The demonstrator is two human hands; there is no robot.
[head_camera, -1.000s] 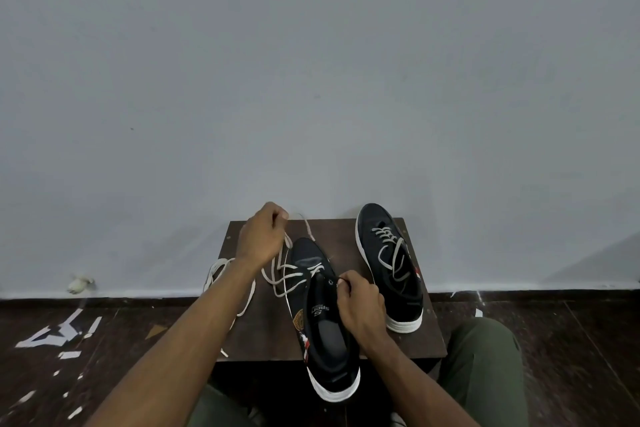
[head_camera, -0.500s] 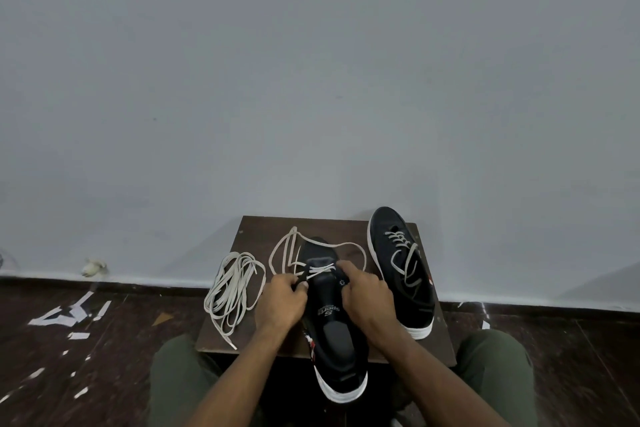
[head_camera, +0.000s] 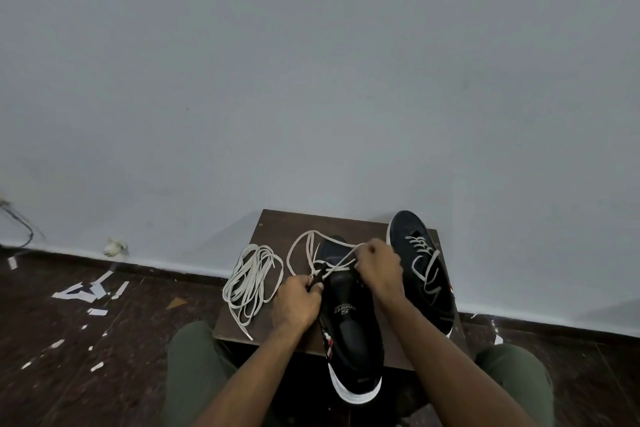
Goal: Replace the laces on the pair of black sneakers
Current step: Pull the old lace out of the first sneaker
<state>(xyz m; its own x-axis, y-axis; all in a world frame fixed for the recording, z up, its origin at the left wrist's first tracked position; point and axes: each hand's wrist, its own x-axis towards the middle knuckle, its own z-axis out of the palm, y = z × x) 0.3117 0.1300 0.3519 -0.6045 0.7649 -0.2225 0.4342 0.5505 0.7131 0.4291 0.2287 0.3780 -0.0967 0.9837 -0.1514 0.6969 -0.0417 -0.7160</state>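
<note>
Left hand: your left hand [head_camera: 297, 302] pinches the near shoe's [head_camera: 349, 333] left edge with curled fingers.
Right hand: your right hand [head_camera: 377, 270] grips its lace [head_camera: 304, 246].
Far-right shoe [head_camera: 424, 270]: laced, on the bench [head_camera: 277, 229].
Spare laces [head_camera: 251, 282]: bundled, bench left.

On the small table [head_camera: 277, 229]: spare lace bundle [head_camera: 251, 284] at left, near sneaker [head_camera: 351, 329] centre overhanging the front edge, second sneaker [head_camera: 422, 270] at right.

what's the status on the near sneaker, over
Left hand and right hand both pinching the lace at the near sneaker. Far sneaker laced. Loose lace bundle beside, not obstructing.
</note>
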